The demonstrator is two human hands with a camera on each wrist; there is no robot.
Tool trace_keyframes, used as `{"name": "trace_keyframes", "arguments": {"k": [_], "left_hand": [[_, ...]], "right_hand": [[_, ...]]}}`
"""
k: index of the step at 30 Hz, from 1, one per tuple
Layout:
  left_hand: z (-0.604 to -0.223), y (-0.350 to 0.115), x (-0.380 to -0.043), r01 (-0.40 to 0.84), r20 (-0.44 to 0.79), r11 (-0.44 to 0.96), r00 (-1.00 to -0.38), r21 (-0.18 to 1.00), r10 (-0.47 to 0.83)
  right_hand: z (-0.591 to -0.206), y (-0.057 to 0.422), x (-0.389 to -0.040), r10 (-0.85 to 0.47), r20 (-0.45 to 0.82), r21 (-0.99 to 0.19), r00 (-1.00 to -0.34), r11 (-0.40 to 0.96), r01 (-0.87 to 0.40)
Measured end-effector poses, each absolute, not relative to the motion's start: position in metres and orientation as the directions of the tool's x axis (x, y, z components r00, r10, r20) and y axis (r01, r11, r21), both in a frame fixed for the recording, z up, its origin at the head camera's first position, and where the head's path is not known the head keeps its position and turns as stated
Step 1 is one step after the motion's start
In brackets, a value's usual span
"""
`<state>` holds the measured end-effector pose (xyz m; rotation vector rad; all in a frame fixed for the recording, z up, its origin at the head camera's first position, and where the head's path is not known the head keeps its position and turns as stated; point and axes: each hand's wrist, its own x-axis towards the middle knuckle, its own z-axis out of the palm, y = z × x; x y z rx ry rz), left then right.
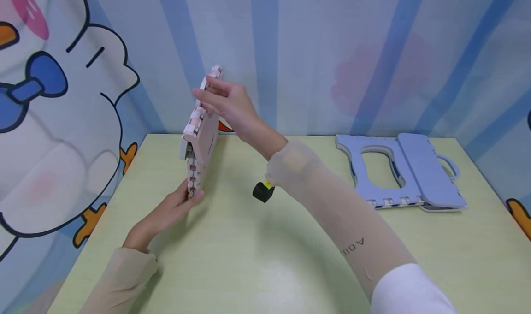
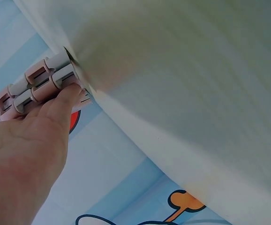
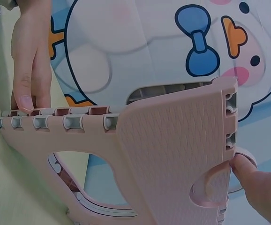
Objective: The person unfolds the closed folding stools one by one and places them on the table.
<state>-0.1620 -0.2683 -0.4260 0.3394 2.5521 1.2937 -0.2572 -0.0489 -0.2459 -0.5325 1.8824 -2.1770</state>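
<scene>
A pink folding step stool [image 1: 209, 136], folded flat, stands on edge above the left part of the table. My right hand [image 1: 230, 103] grips its upper end, and in the right wrist view the thumb presses near the handle side. My left hand [image 1: 172, 209] holds the lower end, with the thumb on one side and the fingers partly hidden behind. White and pink hinges [image 2: 37, 79] run along the edge beside the left palm. The right wrist view shows the textured top panel [image 3: 173, 126] and an oval cutout in the leg section.
Flat on the table's right side lies a blue folding stool [image 1: 415, 171] with its carry handle pointing right. The pale green table [image 1: 249, 258] meets a striped cartoon backdrop [image 1: 298, 60] behind and at both sides. A small black block [image 1: 263, 192] hangs at the right wrist.
</scene>
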Motion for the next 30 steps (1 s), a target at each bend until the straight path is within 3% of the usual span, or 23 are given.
{"name": "trace_keyframes", "arguments": {"k": [13,30], "left_hand": [[-0.425,-0.270,-0.162,0.094,-0.116,0.554,-0.936,0.827,0.332],[-0.427,-0.269,-0.160,0.115,-0.089,0.532,-0.935,0.839,0.342]], "right_hand": [[-0.246,-0.057,-0.255,-0.449,0.138,-0.978,-0.883,-0.200,-0.052],[-0.239,-0.067,-0.253,-0.486,0.127,-0.989,-0.865,-0.133,-0.070]]}}
